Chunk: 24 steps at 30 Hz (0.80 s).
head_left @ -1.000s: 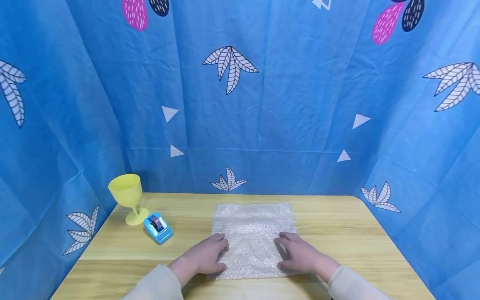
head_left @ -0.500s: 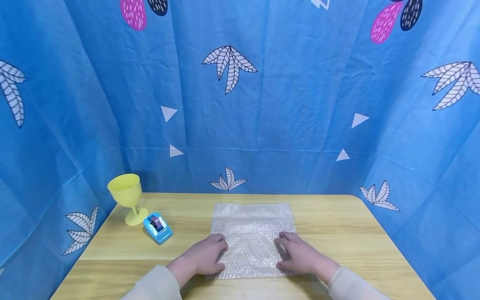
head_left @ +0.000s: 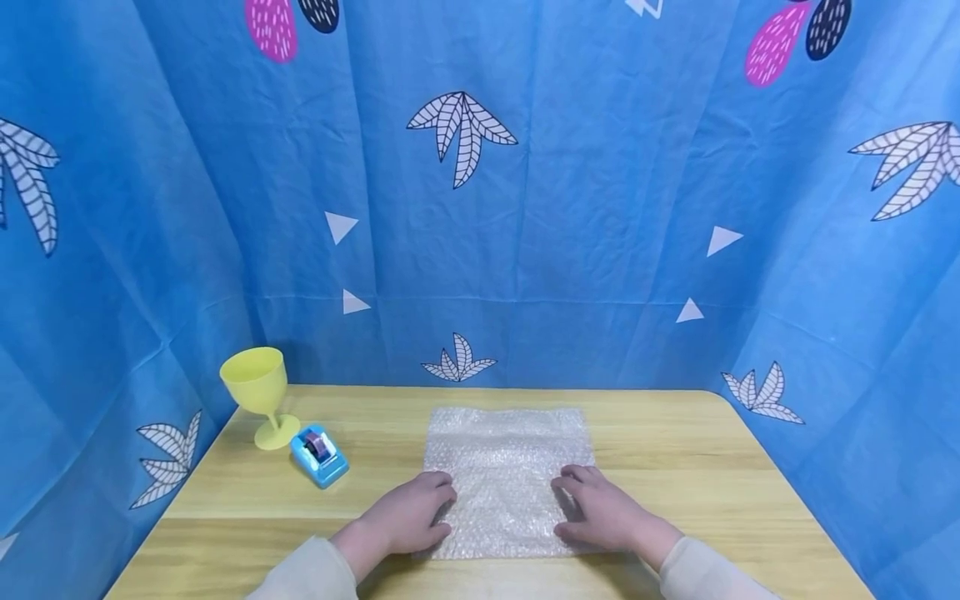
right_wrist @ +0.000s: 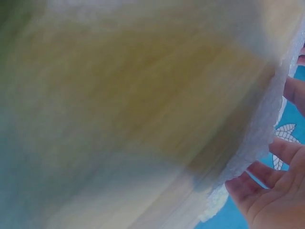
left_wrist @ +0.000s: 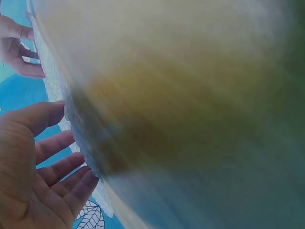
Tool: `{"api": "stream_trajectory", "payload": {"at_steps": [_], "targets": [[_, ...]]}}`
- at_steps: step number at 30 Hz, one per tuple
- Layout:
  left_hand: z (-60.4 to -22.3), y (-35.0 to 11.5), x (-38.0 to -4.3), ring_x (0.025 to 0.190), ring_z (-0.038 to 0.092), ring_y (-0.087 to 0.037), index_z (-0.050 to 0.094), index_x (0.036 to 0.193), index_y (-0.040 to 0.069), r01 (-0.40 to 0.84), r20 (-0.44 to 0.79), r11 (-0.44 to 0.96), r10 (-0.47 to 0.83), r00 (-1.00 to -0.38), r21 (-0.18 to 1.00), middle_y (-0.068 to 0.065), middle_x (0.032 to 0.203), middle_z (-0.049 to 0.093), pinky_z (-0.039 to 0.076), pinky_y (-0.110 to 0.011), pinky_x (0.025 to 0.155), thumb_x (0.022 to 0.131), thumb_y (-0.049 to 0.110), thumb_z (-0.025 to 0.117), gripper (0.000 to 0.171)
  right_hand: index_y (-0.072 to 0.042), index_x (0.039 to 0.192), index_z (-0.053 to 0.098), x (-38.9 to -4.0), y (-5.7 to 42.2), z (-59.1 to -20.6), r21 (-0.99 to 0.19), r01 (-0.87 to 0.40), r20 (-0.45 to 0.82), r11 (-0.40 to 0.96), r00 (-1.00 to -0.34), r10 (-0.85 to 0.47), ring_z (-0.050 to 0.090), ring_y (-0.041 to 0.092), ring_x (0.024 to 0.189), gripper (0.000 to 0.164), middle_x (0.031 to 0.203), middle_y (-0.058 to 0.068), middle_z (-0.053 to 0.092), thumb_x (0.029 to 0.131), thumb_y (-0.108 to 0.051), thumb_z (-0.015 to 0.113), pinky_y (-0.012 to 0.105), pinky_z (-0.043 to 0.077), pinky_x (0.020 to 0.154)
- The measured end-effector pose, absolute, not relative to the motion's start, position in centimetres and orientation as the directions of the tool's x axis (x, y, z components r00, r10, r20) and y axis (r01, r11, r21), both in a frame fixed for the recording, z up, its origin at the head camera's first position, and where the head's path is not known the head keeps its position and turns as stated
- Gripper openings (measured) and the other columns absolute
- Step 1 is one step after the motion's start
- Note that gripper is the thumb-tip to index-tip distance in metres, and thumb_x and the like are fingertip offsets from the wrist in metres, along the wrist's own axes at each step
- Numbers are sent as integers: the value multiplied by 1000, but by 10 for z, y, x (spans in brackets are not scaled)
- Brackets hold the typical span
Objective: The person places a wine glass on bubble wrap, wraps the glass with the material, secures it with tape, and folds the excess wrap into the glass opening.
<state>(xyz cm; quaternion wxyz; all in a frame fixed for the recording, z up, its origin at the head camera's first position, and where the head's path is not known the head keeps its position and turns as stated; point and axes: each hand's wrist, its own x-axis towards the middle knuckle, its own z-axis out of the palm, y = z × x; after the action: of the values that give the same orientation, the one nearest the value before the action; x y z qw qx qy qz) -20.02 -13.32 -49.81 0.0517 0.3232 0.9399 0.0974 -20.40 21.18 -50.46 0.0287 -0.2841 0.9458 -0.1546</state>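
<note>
A square sheet of clear bubble wrap [head_left: 510, 475] lies flat on the wooden table. On its left side rests my left hand [head_left: 408, 515], fingertips and thumb touching the sheet, fingers spread and slightly bent. My right hand [head_left: 603, 515] rests the same way on the right side. In the left wrist view the fingertips of the left hand [left_wrist: 43, 167] meet the edge of the sheet, and the right hand [left_wrist: 18, 50] shows beyond. The right wrist view has the right hand [right_wrist: 279, 191] with its fingertips against the bubble wrap [right_wrist: 255, 129]. Neither hand grips anything.
A yellow goblet [head_left: 257, 383] stands upright at the table's back left. Beside it sits a blue tape dispenser [head_left: 319, 456] with a roll in it. Blue patterned curtains [head_left: 600, 208] enclose the table [head_left: 675, 450] at the back and both sides.
</note>
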Motion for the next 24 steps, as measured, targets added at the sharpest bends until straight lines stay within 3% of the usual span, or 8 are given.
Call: {"api": "stream_trajectory", "payload": {"at_steps": [24], "targets": [[-497,-136,-195,129,52,-30,67,122,11,593,-9,759,618,-786,269,-12,138,56,45,-43,108,92,33,70,37,-4,134,59,-204,210,-503,-335,-521,23,785,-838,-545,47,40,129,70,140,19,51,80,-44,80,57,43,105]]}}
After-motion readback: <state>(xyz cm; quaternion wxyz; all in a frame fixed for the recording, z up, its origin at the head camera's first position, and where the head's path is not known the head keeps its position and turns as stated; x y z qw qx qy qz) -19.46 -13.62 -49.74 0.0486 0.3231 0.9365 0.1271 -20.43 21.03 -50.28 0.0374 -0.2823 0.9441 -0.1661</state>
